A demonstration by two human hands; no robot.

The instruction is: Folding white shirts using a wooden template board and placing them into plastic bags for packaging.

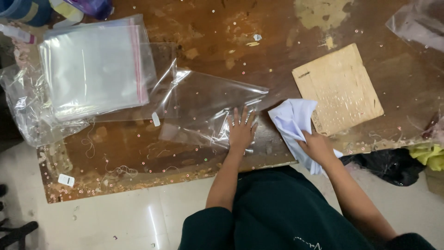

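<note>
My left hand (241,129) lies flat with fingers spread on a clear plastic bag (208,104) that rests on the worn brown table (138,153). To its right, my right hand (317,146) grips a folded white cloth (293,118) near the table's front edge. The cloth's upper part overlaps the corner of a tan cardboard piece (340,88).
A stack of clear bags with a red strip (95,69) sits at the left, atop crumpled plastic (27,115). Small sequins and threads (120,171) litter the table. More clear plastic (416,23) lies top right. A black bag (388,164) and yellow cloth (428,155) sit lower right.
</note>
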